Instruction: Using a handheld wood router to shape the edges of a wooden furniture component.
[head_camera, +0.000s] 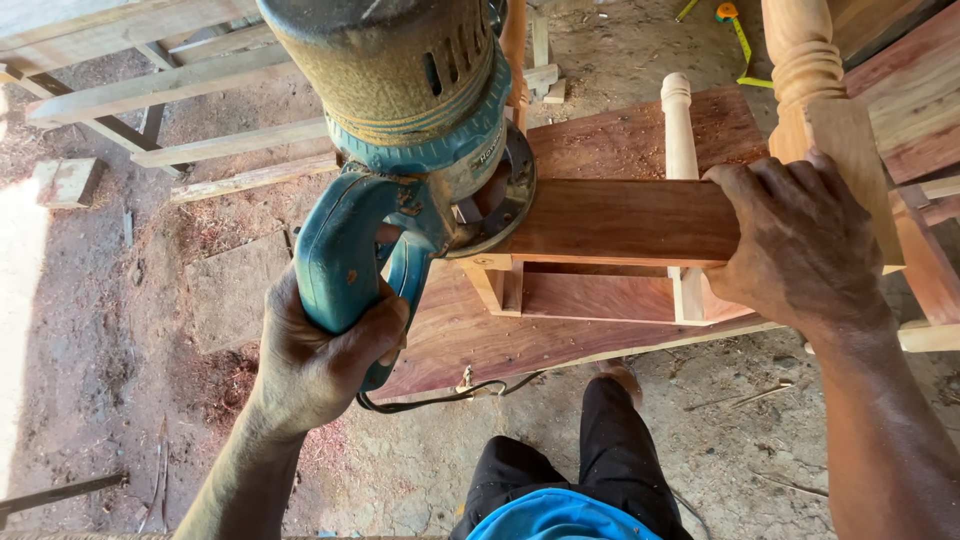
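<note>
We have the router (410, 120) in our left hand (320, 350), fingers wrapped tight round its teal handle, with its round base set against the left end of the reddish rail (620, 220). Our right hand (800, 245) is clamped over the rail's other end, where it meets the turned leg (820, 90), pressing the frame steady. The frame rests on a wide reddish board (480, 335) (there is no desk here, only the dusty floor (120, 330) underneath), and a pale spindle (680, 130) stands up behind the rail.

As we judge it, the step in hand is routing the rail's edge, starting from its left end; whether the bit is cutting yet we cannot tell, since the base hides it. The next move calls for a steady push of the router along the rail toward our right hand, base kept flat on the wood, and for that hand to shift clear before the tool gets near. The black cord (440, 397) trails under the board by our knee (620, 450), so we need to keep it from snagging as the tool travels.
</note>
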